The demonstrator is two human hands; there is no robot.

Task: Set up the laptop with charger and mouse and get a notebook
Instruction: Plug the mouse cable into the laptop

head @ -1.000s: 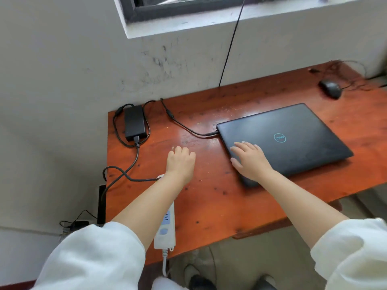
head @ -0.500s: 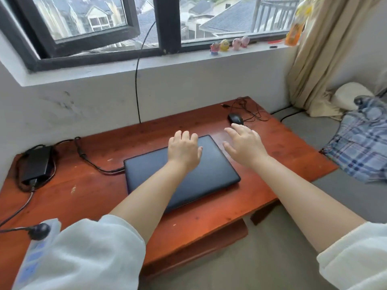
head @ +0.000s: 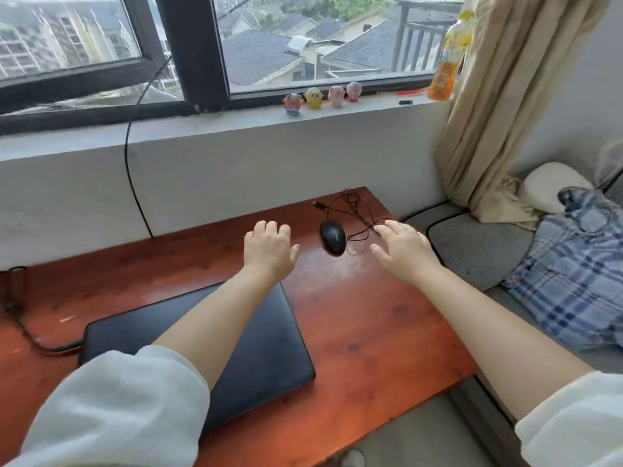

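A closed black laptop (head: 269,348) lies on the red-brown wooden table (head: 371,332), with the charger cable (head: 30,335) plugged into its left side. A black wired mouse (head: 332,236) sits near the table's far right corner, its thin cord (head: 354,210) tangled behind it and ending in a USB plug (head: 319,204). My left hand (head: 269,247) hovers empty just left of the mouse, fingers loosely curled. My right hand (head: 401,251) is spread open just right of the mouse, over the cord. No notebook is in view.
A window sill with several small figurines (head: 320,97) and an orange drink bottle (head: 448,62) runs behind the table. A beige curtain (head: 499,112) hangs at right. A grey cushion (head: 472,247) and plaid cloth (head: 580,264) lie right of the table.
My view has swung right and up, away from the charger brick and power strip. Both hands left the laptop lid and moved forward to either side of the mouse.
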